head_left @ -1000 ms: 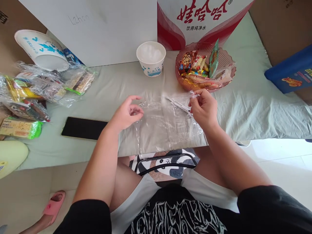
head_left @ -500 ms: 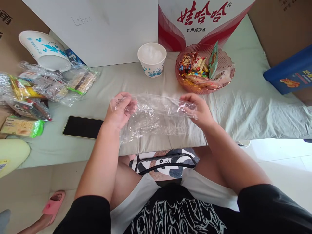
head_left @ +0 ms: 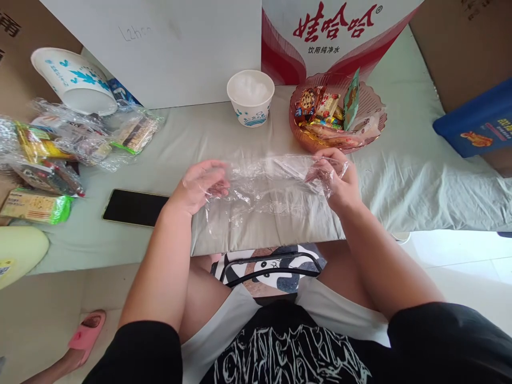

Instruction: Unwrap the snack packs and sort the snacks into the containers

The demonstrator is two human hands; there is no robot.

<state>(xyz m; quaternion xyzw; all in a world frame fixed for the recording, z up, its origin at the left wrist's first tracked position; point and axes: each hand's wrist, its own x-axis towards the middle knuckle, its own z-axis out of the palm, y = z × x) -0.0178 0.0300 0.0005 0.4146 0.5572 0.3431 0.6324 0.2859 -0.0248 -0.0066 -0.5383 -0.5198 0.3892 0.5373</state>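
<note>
A thin sheet of clear plastic film [head_left: 260,184], crumpled and shiny, stretches between my two hands just above the cloth near the front edge. At its left end my left hand [head_left: 204,186] has its fingers curled, with film over and around them. The other end is gripped in my right hand [head_left: 338,178], fingers bent and film bunched across them. I cannot tell whether the film is a single sheet or a bag. Beyond it stand a paper cup [head_left: 251,114] with white stuff inside and a pink ribbed bowl [head_left: 310,136] of wrapped snacks.
On the left lie a black phone [head_left: 134,207], several wrapped snacks [head_left: 38,205] and a tilted paper tub [head_left: 76,80]. White boxes [head_left: 192,53] line the back. At the right is a blue package [head_left: 476,120]. A person's foot in a pink slipper [head_left: 88,330] shows at lower left.
My right hand has moved to the right, and my left hand slightly right and down. The film between them has shifted right with its lower left part drawn up.
</note>
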